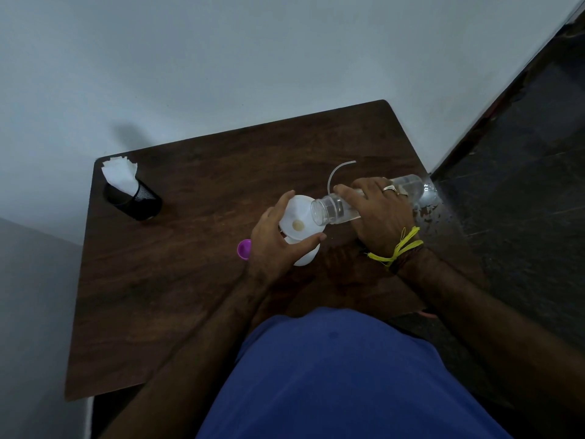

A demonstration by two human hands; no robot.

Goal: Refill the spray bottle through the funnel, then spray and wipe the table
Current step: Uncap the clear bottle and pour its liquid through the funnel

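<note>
A white funnel (299,218) sits in the mouth of a white spray bottle (305,256) on the dark wooden table (190,280). My left hand (275,245) wraps around the funnel and bottle neck, thumb and fingers on the funnel's rim. My right hand (376,213) grips a clear plastic water bottle (332,210), tipped almost flat with its open mouth over the funnel's right edge. Some water shows in the bottle's far end. A thin clear dip tube (335,172) arcs behind my right hand; the sprayer head it belongs to is hidden.
A purple cap (244,248) lies just left of my left wrist. A black mesh holder (134,198) with white tissues (118,174) stands at the table's far left corner. The wall runs along the far edge; dark floor lies to the right.
</note>
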